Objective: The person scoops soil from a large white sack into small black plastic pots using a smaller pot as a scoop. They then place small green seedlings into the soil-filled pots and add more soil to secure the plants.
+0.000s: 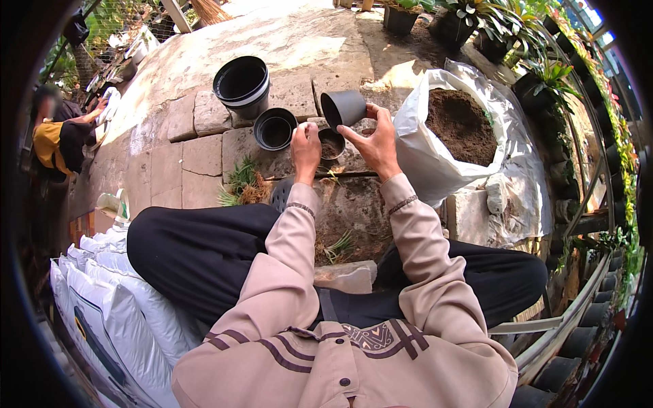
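Observation:
My right hand (pixel 375 137) grips a small black plastic plant pot (pixel 347 108), tilted with its mouth towards the left. Just left of it, my left hand (pixel 306 148) has its fingers drawn together over the edge of another small pot holding some soil (pixel 330 144); whether anything is between the fingertips cannot be told. Beside that hand stand a nested black pot (pixel 275 129) and, farther back, a stack of larger black pots (pixel 242 86). An open white sack of dark soil (pixel 461 127) is right of my right hand. Small green plants with roots (pixel 246 186) lie near my left knee.
Stone paving blocks (pixel 201 160) lie under the pots. Filled white bags (pixel 122 306) are piled at the lower left. Another person (pixel 61 130) sits at the far left. Potted plants (pixel 543 86) line the right side, above a metal rail. A grassy tuft (pixel 339 247) lies between my legs.

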Tool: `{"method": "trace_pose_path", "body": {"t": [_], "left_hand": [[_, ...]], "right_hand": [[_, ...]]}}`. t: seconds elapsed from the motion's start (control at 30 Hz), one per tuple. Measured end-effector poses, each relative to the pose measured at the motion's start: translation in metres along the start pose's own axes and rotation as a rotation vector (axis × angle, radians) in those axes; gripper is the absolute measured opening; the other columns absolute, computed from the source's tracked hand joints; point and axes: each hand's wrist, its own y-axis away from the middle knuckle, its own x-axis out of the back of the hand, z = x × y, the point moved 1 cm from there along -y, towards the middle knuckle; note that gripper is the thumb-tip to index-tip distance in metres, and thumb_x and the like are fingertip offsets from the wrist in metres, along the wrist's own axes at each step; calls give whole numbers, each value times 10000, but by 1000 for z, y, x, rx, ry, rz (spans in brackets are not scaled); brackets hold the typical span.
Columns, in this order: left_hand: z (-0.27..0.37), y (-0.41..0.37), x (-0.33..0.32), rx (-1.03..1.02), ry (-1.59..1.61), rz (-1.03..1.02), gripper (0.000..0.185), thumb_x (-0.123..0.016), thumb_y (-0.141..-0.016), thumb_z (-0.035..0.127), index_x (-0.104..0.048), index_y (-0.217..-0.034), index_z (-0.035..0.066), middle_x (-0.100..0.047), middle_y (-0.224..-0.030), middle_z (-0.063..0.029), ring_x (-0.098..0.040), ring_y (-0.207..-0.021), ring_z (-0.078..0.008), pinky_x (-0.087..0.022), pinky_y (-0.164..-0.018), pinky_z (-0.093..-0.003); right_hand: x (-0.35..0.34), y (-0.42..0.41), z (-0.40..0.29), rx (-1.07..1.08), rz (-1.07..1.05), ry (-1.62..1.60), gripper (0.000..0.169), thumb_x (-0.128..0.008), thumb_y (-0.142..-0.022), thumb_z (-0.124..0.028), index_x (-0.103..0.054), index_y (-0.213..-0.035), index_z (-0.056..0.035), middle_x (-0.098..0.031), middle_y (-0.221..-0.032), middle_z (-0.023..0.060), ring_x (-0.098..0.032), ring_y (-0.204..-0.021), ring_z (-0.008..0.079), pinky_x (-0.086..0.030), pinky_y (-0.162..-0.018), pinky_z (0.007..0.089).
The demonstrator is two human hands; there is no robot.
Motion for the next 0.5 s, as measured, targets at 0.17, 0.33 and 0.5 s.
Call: {"method": "trace_pose_path", "body": {"t": [0.17, 0.33, 0.5], "left_hand": [[66, -12, -14, 71, 281, -147, 347, -521, -1052, 313, -679, -1094, 7, -725, -1023, -150, -710, -903, -242, -537, -831, -371], [140, 14, -50, 9, 518, -273, 377, -514, -1077, 342, -669, -1140, 5, -719, -993, -96, -684, -858, -158, -540, -805, -315], [183, 50, -78, -48, 507, -464, 414, -513, -1078, 358, -642, -1232, -3, -713, -1059, -117, -681, -968, -205, -528, -833, -327]], "right_hand": [[50, -23, -55, -61, 43, -263, 792, -901, -760, -431, -600, -1272, 93, -686, -1175, 205, -670, -1107, 281, -514, -979, 382], [128, -37, -72, -83, 145, -287, 671, -886, -793, -422, -673, -1186, 79, -732, -1067, 154, -685, -1017, 208, -525, -925, 337], [215, -35, -8, -181, 375, 138, 659, -888, -741, -498, -721, -1070, 48, -716, -1039, 169, -690, -970, 254, -531, -907, 365]]}}
